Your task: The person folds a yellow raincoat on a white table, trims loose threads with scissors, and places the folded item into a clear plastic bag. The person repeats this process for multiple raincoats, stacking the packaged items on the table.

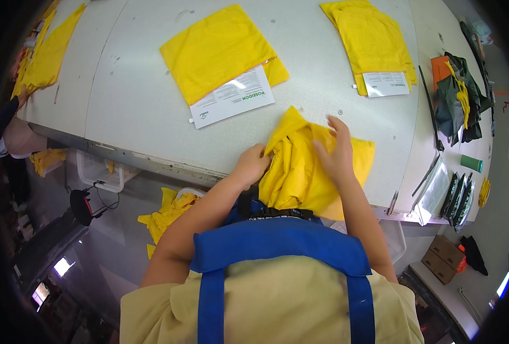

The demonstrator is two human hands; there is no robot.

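A bunched, partly folded yellow garment lies at the near edge of the table, hanging a little over it against my body. My left hand is closed on its left edge; the fingertips are partly hidden in the folds. Over the right part of the cloth, my right hand is held with its fingers apart, slightly blurred. Beyond my hands lies a flat folded yellow garment with a white printed card showing at its near edge. Another folded yellow stack with a printed card is at the far right.
The white table spans the view. Dark bags, a green roll and black packets sit on its right end. Below are a white bin and loose yellow cloth. A co-worker's hand touches yellow cloth, far left.
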